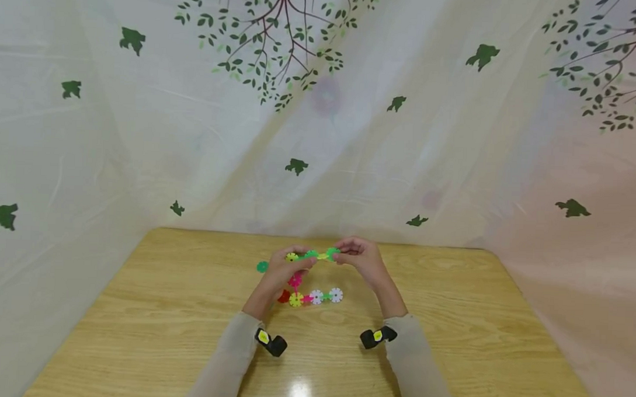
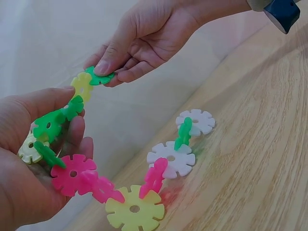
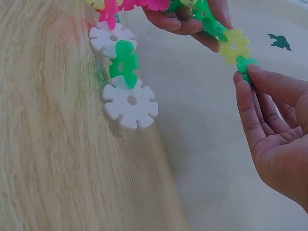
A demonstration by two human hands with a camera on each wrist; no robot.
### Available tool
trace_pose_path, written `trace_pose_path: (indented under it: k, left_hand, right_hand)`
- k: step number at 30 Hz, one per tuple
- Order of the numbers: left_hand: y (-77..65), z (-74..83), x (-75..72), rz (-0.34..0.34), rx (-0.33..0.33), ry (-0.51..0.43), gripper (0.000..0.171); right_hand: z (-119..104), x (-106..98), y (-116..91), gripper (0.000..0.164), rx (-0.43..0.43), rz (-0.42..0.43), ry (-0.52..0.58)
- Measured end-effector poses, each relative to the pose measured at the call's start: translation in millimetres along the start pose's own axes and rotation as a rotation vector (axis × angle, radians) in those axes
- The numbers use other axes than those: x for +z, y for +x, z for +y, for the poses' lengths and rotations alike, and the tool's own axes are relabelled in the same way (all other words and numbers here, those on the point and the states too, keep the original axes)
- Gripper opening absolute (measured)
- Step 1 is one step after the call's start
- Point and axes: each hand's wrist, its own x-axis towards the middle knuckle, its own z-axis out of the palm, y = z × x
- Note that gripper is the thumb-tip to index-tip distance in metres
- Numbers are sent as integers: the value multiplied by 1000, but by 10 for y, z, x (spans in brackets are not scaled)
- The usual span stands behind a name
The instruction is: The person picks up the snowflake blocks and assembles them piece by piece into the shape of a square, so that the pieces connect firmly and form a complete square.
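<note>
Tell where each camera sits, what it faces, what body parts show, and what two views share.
Head: on the head, facing forward and down at the table; left hand, right hand, sleeves show.
Left wrist: on that wrist, facing the disc chain; both hands show.
Right wrist: on that wrist, facing the same chain; right hand, left fingers show.
Shared: both wrist views show the white end disc.

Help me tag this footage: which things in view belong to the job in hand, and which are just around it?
In the job:
left hand, holding the disc chain
right hand, pinching the green end disc
probably the red disc and leftmost green disc; whether joined, I cannot tell

Just around:
wooden table
leaf-printed cloth
black wrist devices
</note>
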Motion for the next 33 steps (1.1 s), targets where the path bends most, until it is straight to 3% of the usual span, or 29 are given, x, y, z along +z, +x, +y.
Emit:
trace_pose_path:
  k: [13, 19, 27, 33]
  left_hand:
    - [-6, 4, 46, -15, 33, 19, 30]
    - [14, -41, 90, -53, 53, -23, 29]
    - [9, -51, 108, -133, -33, 11, 36]
    - [33, -63, 46, -210, 18, 62, 35]
  right_hand:
    - [28, 29, 23, 24, -44, 36, 12]
    - [41, 8, 17, 25, -29, 72, 21]
    - [53, -10, 78, 29, 24, 135, 8]
    - [-23, 12, 251, 29, 33, 26, -150]
